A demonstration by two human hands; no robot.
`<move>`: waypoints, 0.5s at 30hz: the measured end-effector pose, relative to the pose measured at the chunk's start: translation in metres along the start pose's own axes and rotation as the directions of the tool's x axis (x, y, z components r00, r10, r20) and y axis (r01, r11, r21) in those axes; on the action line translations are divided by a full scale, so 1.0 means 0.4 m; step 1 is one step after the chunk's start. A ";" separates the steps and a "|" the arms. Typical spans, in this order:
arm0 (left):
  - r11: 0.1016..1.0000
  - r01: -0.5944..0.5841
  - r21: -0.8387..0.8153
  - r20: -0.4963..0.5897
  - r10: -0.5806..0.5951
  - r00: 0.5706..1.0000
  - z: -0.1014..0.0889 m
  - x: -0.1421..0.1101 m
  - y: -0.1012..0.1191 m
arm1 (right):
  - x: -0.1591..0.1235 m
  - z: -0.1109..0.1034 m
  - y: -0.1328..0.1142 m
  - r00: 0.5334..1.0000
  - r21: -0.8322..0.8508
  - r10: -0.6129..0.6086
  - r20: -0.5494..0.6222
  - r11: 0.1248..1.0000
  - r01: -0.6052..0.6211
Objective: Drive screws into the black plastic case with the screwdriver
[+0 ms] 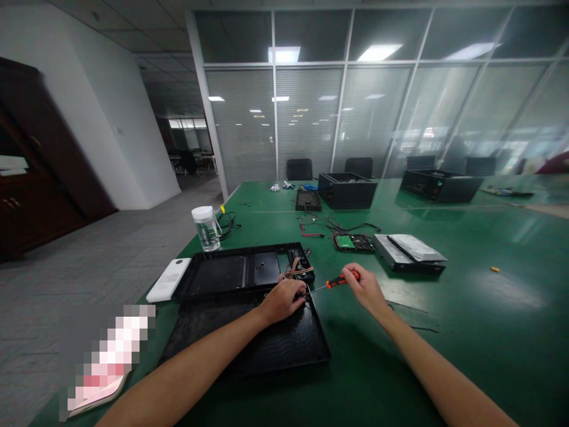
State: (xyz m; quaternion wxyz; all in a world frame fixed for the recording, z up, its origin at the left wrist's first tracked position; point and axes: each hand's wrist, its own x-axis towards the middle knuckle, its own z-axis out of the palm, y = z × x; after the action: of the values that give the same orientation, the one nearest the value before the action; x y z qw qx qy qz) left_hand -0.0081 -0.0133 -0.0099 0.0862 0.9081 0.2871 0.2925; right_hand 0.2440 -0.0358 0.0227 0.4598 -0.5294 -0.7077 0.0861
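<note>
My right hand (363, 286) grips a screwdriver (336, 281) by its orange and black handle. Its thin shaft points left, with the tip by the fingers of my left hand (284, 300). Those left fingers are curled together at the upper right corner of a black shallow panel (275, 341); whatever they pinch is hidden. Directly behind that panel lies a second black casing part (222, 274). A bundle of coloured wires (293, 270) comes out near its right end, just beyond my left hand.
A clear bottle with a white lid (207, 228) and a white power-bank-like block (169, 281) are at the left. Beyond my right hand lie a green circuit board (351, 241) and a silver disc drive (409, 252). Black computer cases (347, 194) stand farther back.
</note>
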 end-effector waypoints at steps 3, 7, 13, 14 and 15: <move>1.000 -0.003 -0.001 -0.014 0.003 1.000 0.000 0.000 0.000 | 0.000 -0.002 -0.002 1.000 -0.028 -0.016 0.015 0.999 0.017; 1.000 0.000 -0.001 -0.010 0.000 1.000 0.000 0.001 -0.001 | -0.003 -0.009 -0.018 0.996 -0.103 -0.077 0.037 0.991 0.081; 1.000 0.014 -0.020 0.006 -0.014 1.000 -0.003 0.002 0.002 | 0.026 -0.031 -0.094 0.959 -0.337 -0.228 0.169 0.901 0.273; 1.000 0.017 -0.024 0.007 -0.016 1.000 -0.002 0.002 0.002 | 0.037 -0.034 -0.119 0.944 -0.386 -0.248 0.219 0.866 0.318; 0.999 0.018 -0.027 0.005 -0.018 1.000 -0.002 0.001 0.002 | 0.049 -0.036 -0.146 0.928 -0.432 -0.256 0.271 0.829 0.355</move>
State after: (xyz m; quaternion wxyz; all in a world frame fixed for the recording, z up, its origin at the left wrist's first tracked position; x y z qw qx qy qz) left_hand -0.0077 -0.0138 -0.0087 0.1019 0.9048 0.2911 0.2936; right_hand 0.2152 -0.0498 0.0773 0.2501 -0.4933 -0.8256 -0.1116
